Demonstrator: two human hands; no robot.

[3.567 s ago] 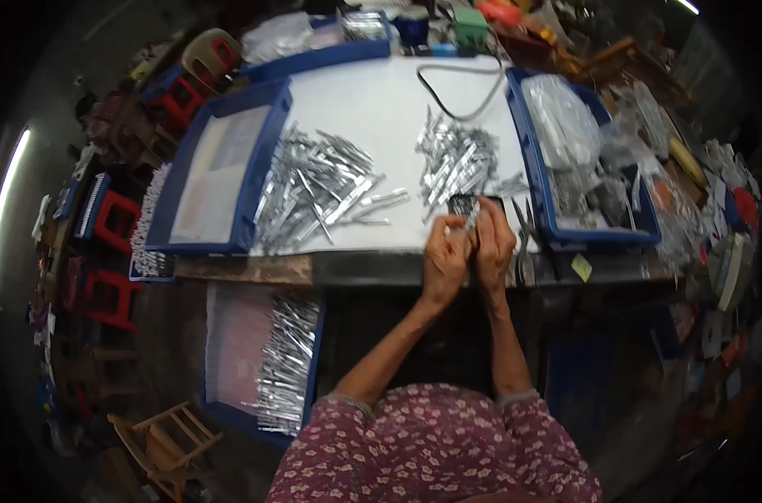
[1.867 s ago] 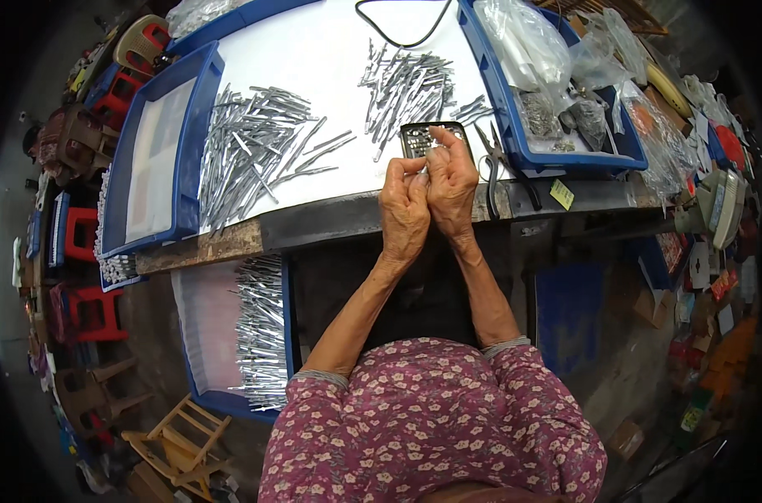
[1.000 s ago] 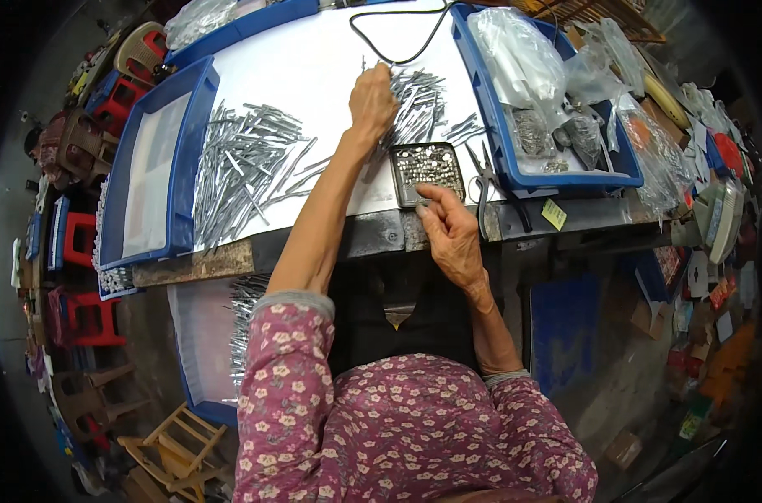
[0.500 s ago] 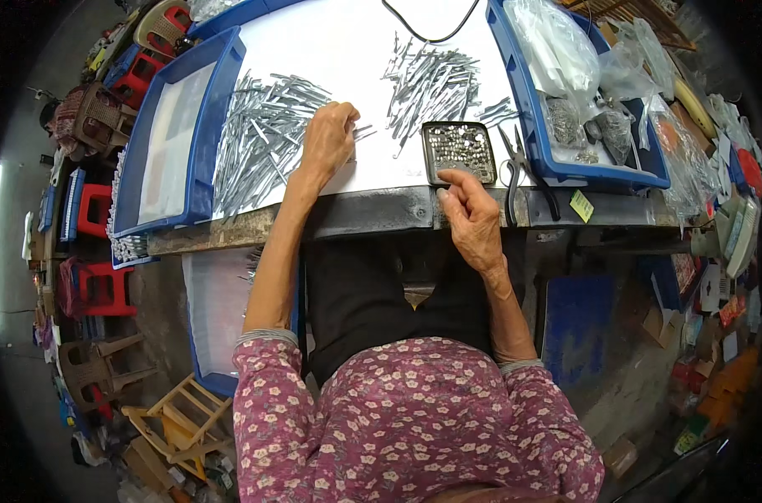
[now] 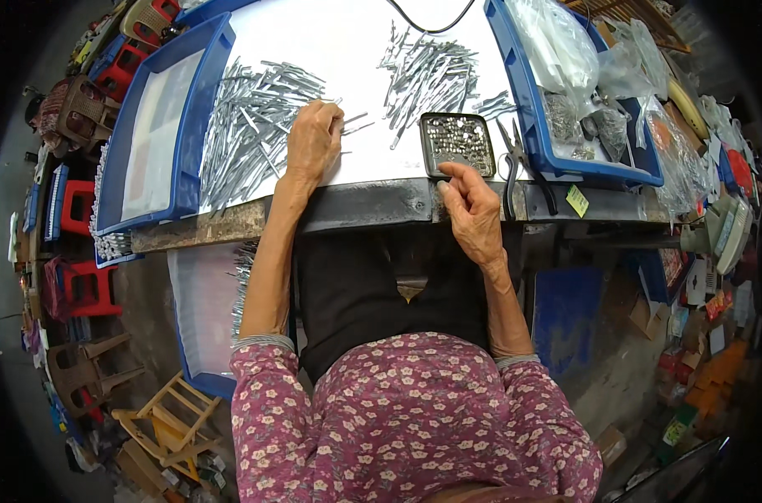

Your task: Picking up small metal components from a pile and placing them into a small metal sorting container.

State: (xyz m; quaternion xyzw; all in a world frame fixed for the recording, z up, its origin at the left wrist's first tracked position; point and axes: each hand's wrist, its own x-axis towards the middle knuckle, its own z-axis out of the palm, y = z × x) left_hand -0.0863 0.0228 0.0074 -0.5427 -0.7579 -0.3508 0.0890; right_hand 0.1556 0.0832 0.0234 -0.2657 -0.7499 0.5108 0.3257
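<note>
My left hand (image 5: 314, 141) is at the right edge of a large heap of thin grey metal strips (image 5: 251, 126). Its fingers are curled together, and whatever they pinch is hidden. A couple of loose strips (image 5: 360, 117) lie just right of its fingertips. In front of a small dark square tin (image 5: 428, 159) of tiny shiny metal pieces, my right hand (image 5: 475, 214) has thumb and forefinger bent toward each other by the near rim. Anything between them is too small to make out. Beyond the tin lies a second, smaller heap of strips (image 5: 435, 75).
Black-handled pliers (image 5: 515, 155) and scissors (image 5: 508, 180) lie right of the tin. A blue crate (image 5: 544, 163) with plastic bags stands on the right, another blue tray (image 5: 205, 126) on the left. A black cable (image 5: 431, 31) crosses the far side. The table edge (image 5: 364, 205) is nearest me.
The view has shifted slightly. My left hand has drawn back a little toward me beside the large heap, fingers still curled. My right hand stays by the tin.
</note>
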